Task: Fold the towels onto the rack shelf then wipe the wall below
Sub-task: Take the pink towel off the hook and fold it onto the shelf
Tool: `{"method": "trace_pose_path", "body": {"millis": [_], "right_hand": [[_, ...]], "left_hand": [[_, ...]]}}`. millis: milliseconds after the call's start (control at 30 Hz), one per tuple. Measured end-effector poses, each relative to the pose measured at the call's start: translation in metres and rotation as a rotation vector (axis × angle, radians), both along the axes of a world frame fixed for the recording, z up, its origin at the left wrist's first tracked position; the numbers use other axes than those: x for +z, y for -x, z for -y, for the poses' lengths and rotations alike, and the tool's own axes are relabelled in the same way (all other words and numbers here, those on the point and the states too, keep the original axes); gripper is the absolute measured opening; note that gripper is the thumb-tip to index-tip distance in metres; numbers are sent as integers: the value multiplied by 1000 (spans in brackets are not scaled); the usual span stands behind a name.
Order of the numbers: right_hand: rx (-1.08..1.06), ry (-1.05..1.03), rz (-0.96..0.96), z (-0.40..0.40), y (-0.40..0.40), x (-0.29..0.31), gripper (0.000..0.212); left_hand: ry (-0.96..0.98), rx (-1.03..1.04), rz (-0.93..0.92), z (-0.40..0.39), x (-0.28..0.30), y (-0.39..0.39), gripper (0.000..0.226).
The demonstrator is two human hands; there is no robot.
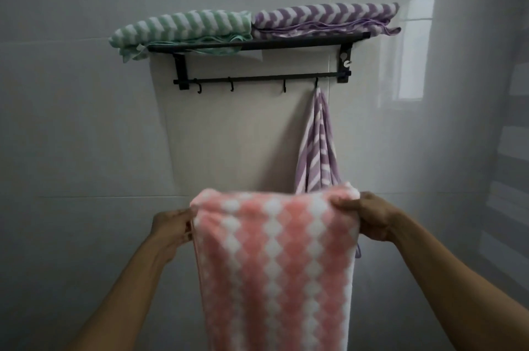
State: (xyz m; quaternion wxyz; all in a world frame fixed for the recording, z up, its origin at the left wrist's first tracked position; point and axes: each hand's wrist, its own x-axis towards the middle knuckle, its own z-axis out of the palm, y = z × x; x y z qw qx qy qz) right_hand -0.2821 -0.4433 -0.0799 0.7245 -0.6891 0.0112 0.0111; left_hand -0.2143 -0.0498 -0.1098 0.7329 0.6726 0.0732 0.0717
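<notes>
With our left hand (171, 229) and right hand (369, 216) each pinching a top corner of the pink towel (274, 264) hanging below the rack shelf (257, 45), we should keep its edge taut and level, then fold corner to corner squarely.

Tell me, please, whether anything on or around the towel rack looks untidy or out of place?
Slightly. The green towel overhangs the left end of the rack shelf, a corner drooping below it, and loose edges trail from the folded purple towel. Another purple towel hangs bunched from a hook. Nothing looks damaged.
</notes>
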Motion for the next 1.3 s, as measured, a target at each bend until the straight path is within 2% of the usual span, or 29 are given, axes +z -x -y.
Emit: {"method": "trace_pose_path", "body": {"millis": [67,133,167,267,333,400,433,500,533,567,600,667,700,767,800,867,933,967,1000,1067,1100,1133,1200,1300], "right_hand": [[-80,-100,58,-1,-9,17,63],[-137,-192,91,-4,-18,41,44],[-155,-218,97,-4,-23,52,41],[-171,-254,133,3,-27,75,52],[-108,-284,160,9,-16,83,54],[23,-315,171,12,2,78,46],[86,-253,149,11,11,66,51],[167,7,11,6,19,29,93],[182,69,-66,4,17,12,106],[163,73,-95,1,15,2,106],[111,48,-64,-1,9,-2,96],[-23,-103,46,-9,2,11,59],[-79,-195,96,-10,-2,19,42],[-120,-292,152,-10,-7,33,23],[-139,-286,164,-9,-8,39,18],[-174,-275,185,-7,-10,48,13],[-158,-340,193,0,-8,54,22],[-123,-360,175,3,-6,54,34],[-61,-319,135,6,-2,50,51],[89,-112,-8,1,7,20,87],[169,-25,-73,-5,13,3,97],[212,11,-105,-11,17,-13,96],[170,-25,-77,-21,17,-27,80],[10,-134,46,-21,4,-10,87]], "left_hand": [[108,8,95,1,40,-10,12],[155,-100,202,7,69,-5,17],[98,-163,210,11,71,1,18],[-126,-262,111,14,36,20,18],[-74,-217,109,19,28,22,17],[28,-109,115,22,36,14,14],[62,-78,118,25,42,10,14],[106,-53,121,28,54,5,16],[105,-37,122,28,60,2,16],[117,-32,130,26,67,0,16],[142,-54,155,24,74,0,17],[220,-195,260,16,85,7,15],[191,-270,300,11,81,11,22],[-12,-309,247,5,46,22,48],[-98,-255,187,3,27,27,44],[-85,-82,90,1,3,31,21],[-11,20,67,1,8,24,18],[19,35,85,1,18,19,19],[50,28,110,2,32,15,20],[102,-6,141,6,53,11,21],[106,-17,135,8,57,8,22],[104,-23,118,9,57,7,23],[121,-33,98,8,57,8,28],[224,-203,212,-4,60,8,38]]}}
